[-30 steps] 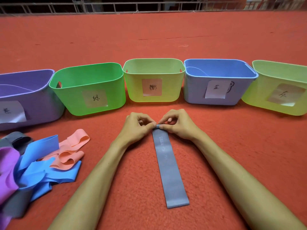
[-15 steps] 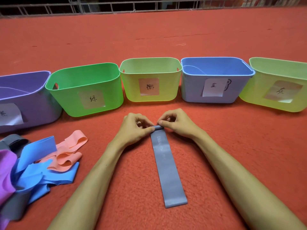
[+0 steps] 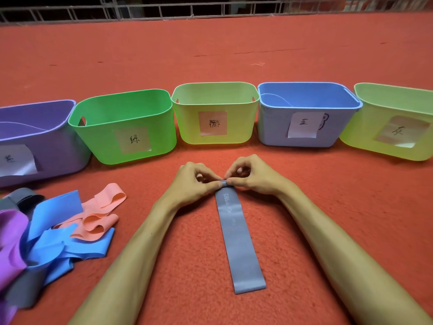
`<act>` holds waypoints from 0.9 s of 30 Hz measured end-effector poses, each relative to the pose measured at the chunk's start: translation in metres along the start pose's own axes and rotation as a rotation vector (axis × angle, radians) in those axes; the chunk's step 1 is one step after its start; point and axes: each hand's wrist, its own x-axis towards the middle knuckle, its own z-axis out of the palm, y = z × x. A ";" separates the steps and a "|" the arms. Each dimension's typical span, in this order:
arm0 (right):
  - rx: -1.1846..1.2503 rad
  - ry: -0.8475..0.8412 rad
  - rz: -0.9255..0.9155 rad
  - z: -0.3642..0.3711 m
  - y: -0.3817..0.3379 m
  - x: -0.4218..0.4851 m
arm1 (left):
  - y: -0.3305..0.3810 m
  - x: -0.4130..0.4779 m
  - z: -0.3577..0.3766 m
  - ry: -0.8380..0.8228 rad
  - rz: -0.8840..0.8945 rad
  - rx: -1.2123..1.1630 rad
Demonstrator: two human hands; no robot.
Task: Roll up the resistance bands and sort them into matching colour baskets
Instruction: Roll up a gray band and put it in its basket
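Grey resistance band [image 3: 239,238] lies flat on the red carpet [image 3: 304,207], its far end curled over. My left hand [image 3: 189,184] and right hand [image 3: 253,175] both pinch that small roll, just before the yellow-green basket [image 3: 215,134].

Floor is red-orange carpet [image 3: 328,207]; row of bins runs purple plastic basket [image 3: 58,156], bright green plastic basket [image 3: 100,146], pale yellow-green plastic basket [image 3: 187,127], blue plastic basket [image 3: 274,130], second yellow-green plastic basket [image 3: 358,141], each with a white paper label [image 3: 212,123] in black handwriting. Centre: slate-grey flat rubber resistance band [image 3: 239,238], plain apart from faint pale print near its far end. Left heap is all unpatterned: sky-blue rubber bands [image 3: 56,207], salmon-pink rubber bands [image 3: 98,221], magenta-purple rubber band [image 3: 9,235], dark grey rubber bands [image 3: 23,198].
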 end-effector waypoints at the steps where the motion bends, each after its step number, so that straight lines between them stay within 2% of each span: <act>1: -0.014 0.000 -0.001 -0.001 0.000 0.000 | -0.001 0.000 0.000 -0.004 -0.001 0.000; 7: -0.041 -0.015 -0.003 -0.003 0.001 0.000 | -0.003 -0.001 -0.001 -0.034 0.000 -0.040; 11: 0.017 -0.028 -0.013 -0.004 0.001 -0.001 | -0.001 -0.002 0.002 0.013 0.008 -0.093; 14: 0.068 0.016 -0.013 -0.002 0.002 0.000 | 0.000 -0.002 0.003 0.092 0.000 -0.164; 18: -0.014 0.112 -0.059 0.007 0.006 0.001 | 0.000 -0.002 0.006 0.151 0.008 -0.125; 24: -0.046 0.132 -0.065 0.008 0.007 0.000 | -0.005 0.001 0.000 0.054 -0.020 -0.141; 27: -0.034 0.127 -0.060 0.008 0.007 0.001 | -0.006 0.002 -0.001 0.079 -0.033 -0.155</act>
